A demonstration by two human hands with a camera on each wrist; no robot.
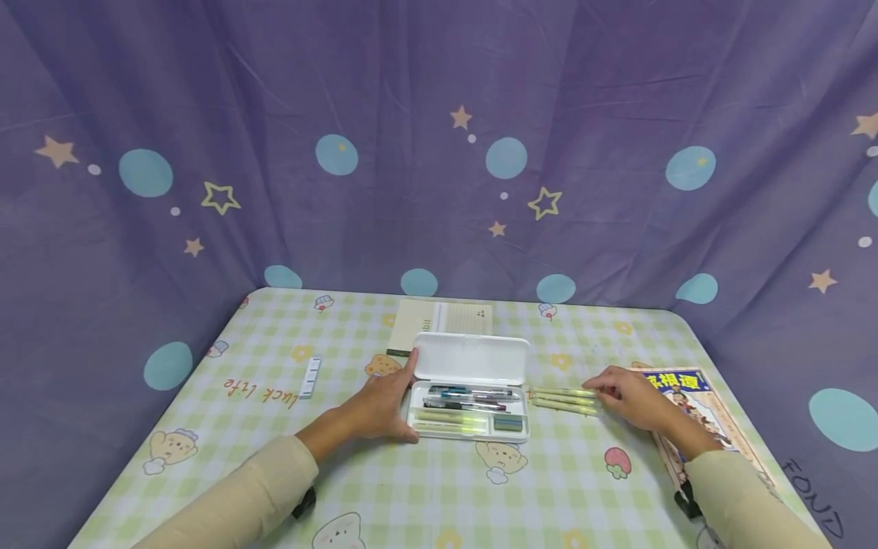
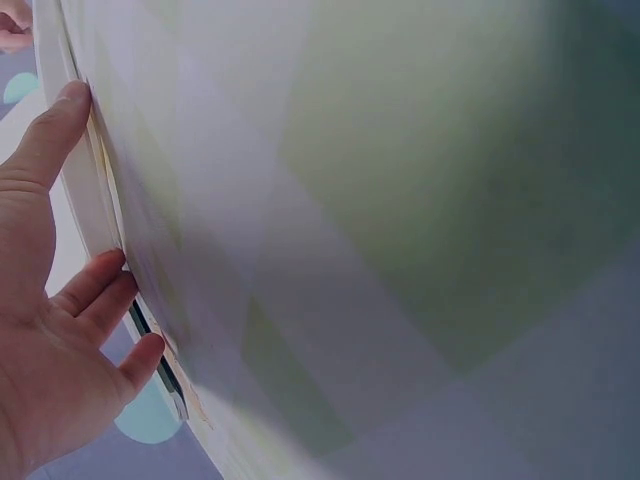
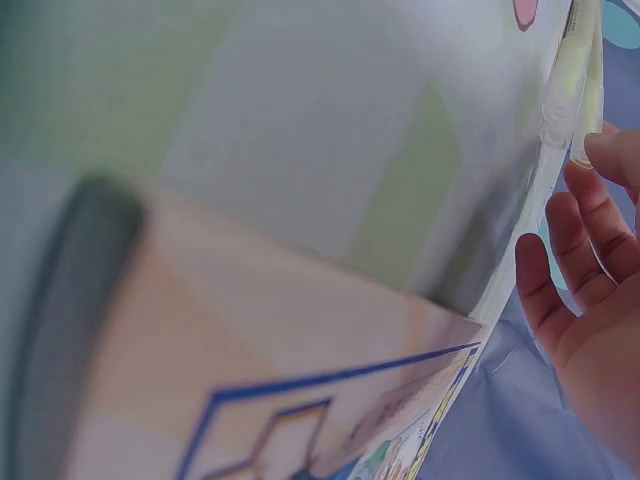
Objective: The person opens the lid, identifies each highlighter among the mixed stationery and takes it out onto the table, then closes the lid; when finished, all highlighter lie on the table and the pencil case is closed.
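Head view: a table (image 1: 206, 427) under a checked cloth is shown against a purple curtain (image 1: 439, 114), with open cloth along the near edge and toward the far left corner. A white pencil case (image 1: 469, 396) sits open near the middle, its lid (image 1: 472, 357) laid back; several pens (image 1: 469, 396) and a small grey-blue block, hard to make out, lie in the tray. The left hand (image 1: 384, 404) is pressed flat against the left end of the case, fingers straight and held together, thumb raised to the lid's corner. Just right of the case lie three yellow pens (image 1: 564, 400), side by side; the right hand (image 1: 627, 396) is set on their right ends with fingers curled, but whether a pen is pinched cannot be told. A picture book (image 1: 706, 415) lies by the right edge, partly hidden under that wrist. A notepad (image 1: 442, 316) sits behind the case, a small white strip (image 1: 310, 377) toward the left. Left wrist view: mostly blurred cloth is seen; the fingers (image 2: 95, 290) rest straight against the case's white rim (image 2: 90, 200). Right wrist view: the book cover (image 3: 300, 400) is cut off and blurred, and the fingertips (image 3: 610, 160) touch the pen ends (image 3: 570, 80).
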